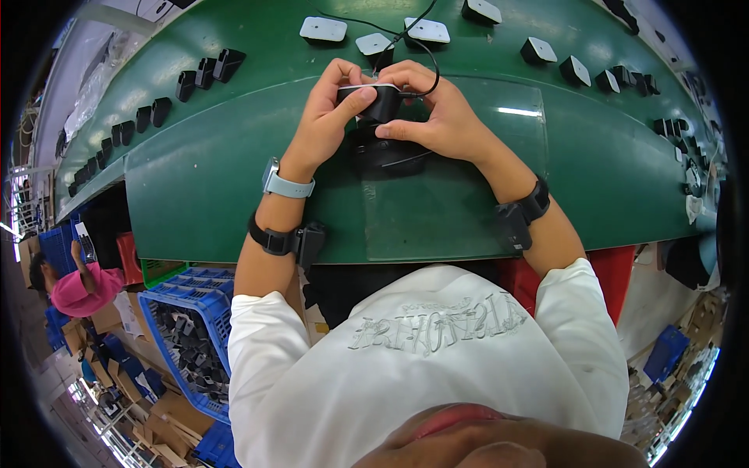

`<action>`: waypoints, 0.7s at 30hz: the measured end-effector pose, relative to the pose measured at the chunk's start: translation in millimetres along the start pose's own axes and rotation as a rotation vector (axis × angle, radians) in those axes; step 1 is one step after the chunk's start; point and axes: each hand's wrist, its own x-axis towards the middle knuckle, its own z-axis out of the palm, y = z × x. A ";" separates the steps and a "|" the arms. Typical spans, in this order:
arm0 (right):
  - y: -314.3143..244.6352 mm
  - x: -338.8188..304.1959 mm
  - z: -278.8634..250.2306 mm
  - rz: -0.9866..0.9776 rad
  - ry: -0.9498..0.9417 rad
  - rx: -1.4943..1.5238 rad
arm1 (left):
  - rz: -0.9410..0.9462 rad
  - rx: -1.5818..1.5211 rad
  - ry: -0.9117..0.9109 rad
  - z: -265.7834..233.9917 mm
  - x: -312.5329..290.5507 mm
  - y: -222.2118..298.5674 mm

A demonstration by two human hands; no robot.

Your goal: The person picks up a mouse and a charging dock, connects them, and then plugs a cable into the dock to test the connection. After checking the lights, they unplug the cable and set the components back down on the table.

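Note:
My left hand (328,113) and my right hand (445,117) both grip a small black device (381,105) with a pale top, above the green table. My left thumb presses its front face while the fingers curl over the far edge. On the other side, my right fingers hold its upper right corner beside a black cable (435,66), and that thumb lies low near its bottom edge. The cable loops up and away from the device's right side. Just below the device, partly hidden by it, is a dark rounded object (382,156) whose kind I cannot make out.
Similar black devices with pale faces, such as one (323,30) at the back, stand along the green table (234,179). More black pieces (187,84) line the left side. A blue crate (160,327) of black parts sits lower left. Another person (82,288) in pink is far left.

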 end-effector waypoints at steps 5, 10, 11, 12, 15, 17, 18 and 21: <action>0.9 0.5 -1.3 0.031 0.006 0.020 | 0.015 0.010 0.019 1.2 2.1 -0.1; -3.2 1.3 -2.3 0.015 0.009 -0.024 | 0.017 -0.002 0.036 1.8 1.8 -3.2; -3.0 0.4 -2.6 0.019 0.009 -0.014 | 0.007 -0.007 0.024 1.3 1.8 -4.6; -2.5 -0.1 -3.0 0.023 0.008 -0.004 | -0.003 -0.013 0.012 0.8 2.1 -5.3; -1.1 0.5 -1.0 -0.016 0.024 -0.001 | 0.002 -0.002 0.018 0.7 0.4 -2.6; -1.1 -0.1 0.2 -0.008 0.032 0.003 | 0.011 -0.015 0.021 2.3 1.2 -2.3; -0.9 -0.3 0.8 -0.003 0.038 0.010 | 0.021 -0.024 0.029 2.4 1.2 -2.1; 2.2 0.0 0.2 0.007 0.024 0.011 | 0.004 -0.020 0.026 3.4 0.3 -1.4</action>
